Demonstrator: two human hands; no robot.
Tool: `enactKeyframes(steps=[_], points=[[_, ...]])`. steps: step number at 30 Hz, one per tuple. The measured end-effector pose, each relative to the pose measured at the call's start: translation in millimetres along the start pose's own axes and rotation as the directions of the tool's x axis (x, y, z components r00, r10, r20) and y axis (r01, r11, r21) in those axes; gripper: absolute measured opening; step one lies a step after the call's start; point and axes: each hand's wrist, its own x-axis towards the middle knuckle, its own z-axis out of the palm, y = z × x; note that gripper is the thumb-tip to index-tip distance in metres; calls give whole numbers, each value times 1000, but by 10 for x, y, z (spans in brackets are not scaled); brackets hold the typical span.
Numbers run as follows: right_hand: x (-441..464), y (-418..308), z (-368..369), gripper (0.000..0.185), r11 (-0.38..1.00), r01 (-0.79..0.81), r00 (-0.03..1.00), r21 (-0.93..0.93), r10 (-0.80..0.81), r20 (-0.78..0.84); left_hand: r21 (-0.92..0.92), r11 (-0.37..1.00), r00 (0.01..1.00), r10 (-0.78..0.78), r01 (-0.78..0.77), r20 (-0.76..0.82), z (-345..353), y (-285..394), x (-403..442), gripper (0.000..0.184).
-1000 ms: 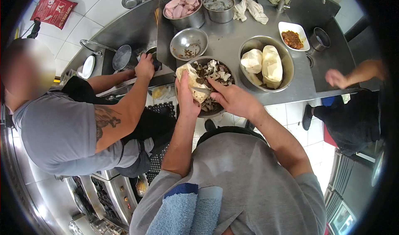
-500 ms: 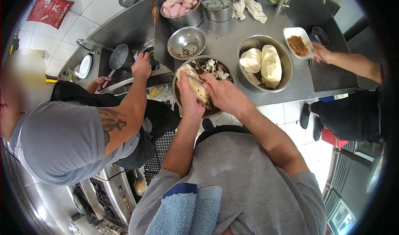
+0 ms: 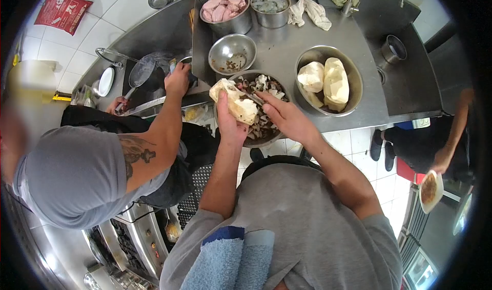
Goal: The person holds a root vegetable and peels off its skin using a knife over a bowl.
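My left hand [image 3: 230, 120] grips a large, pale, partly peeled root vegetable [image 3: 242, 105] from below, thumb along its near side. In my right hand [image 3: 288, 117] is a knife [image 3: 254, 99], its blade lying by the right side of the root; part of the handle is hidden by the fingers. Both hands are over a metal basin [image 3: 262, 142] heaped with brown and white peelings [image 3: 270, 86]. To the right, a steel pot [image 3: 357, 91] holds several peeled white pieces [image 3: 335, 82].
A steel bowl [image 3: 251, 44] with brown scraps stands behind the basin. Farther back are a pot of pink meat [image 3: 224, 9], a pot of greyish pieces [image 3: 271, 8] and a white cloth [image 3: 313, 12]. A co-worker [image 3: 87, 172] works close on my left, holding a strainer [image 3: 142, 70].
The root has turned and shifted slightly left, showing more of its pale side, and the knife has drawn back right. Another person's hand carried a white dish from the counter down to the right.
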Motion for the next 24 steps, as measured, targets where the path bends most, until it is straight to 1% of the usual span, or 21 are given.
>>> enactKeyframes(steps=[1,4,6,7,10,13,15,16,18,21,22,24], points=[[-22,-27,-7,45,1000,-2,1000,-20,2,22,60,997,998,47,-44,-34,-21,-6,20,44],[-95,-142,-74,48,996,-25,996,-89,32,79,107,986,990,130,-124,-50,-88,-17,49,44],[-120,-196,-98,49,988,-54,991,-146,71,117,235,942,962,262,-238,-74,-32,-14,20,46],[-132,-200,-92,49,991,-50,991,-121,64,116,298,909,942,327,-290,-79,28,-2,-10,48],[-136,-228,-69,49,998,-41,992,-48,46,118,361,841,894,447,-404,-40,173,14,-74,51],[-129,-265,-40,50,1000,-18,993,8,17,114,417,783,850,525,-461,-46,252,-31,-83,48],[-134,-265,-24,50,999,25,996,26,-27,84,380,785,841,540,-489,-34,246,-31,-87,53],[-129,-257,-20,50,999,16,996,48,-20,91,362,786,837,547,-501,-27,240,-30,-84,56],[-119,-245,-12,50,996,-5,994,92,-5,110,391,757,825,565,-524,10,220,-32,-76,57],[-102,-340,-40,50,992,-70,989,109,55,137,428,709,802,592,-561,72,190,-13,-57,58],[-83,-316,1,49,997,-13,997,81,7,72,437,692,794,600,-575,94,189,-11,-54,58],[-35,-281,111,48,995,94,994,16,-93,-52,472,685,806,582,-556,106,227,-53,-94,50]])
